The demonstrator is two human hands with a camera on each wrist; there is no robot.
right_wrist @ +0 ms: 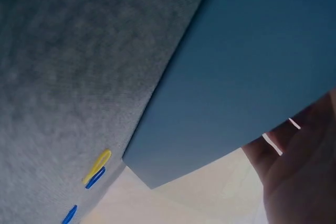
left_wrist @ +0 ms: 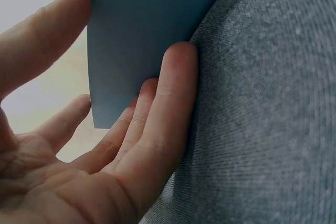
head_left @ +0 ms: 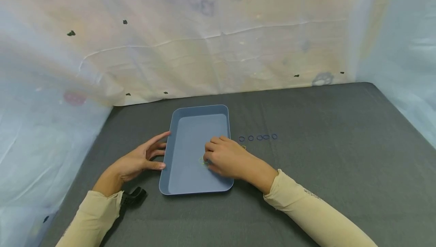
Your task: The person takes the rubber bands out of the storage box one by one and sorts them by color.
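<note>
Bent in close together, the fingers of the right hand reach down over the tray; whether they pinch anything is hidden. Right at their tips, on the tray floor, lie thin yellow rings, too small to count surely. Left of that grip, the left hand is spread wide, fingertips and thumb against the tray's near-left side, apparently steadying it. Just behind the right hand, outside the tray, a lone yellow ring shows partly; beyond it runs a row of five blue rings. Setting down yellow rings seems the step in hand; the next move probably calls for loosening the fingers, then reaching right for the lone one.
</note>
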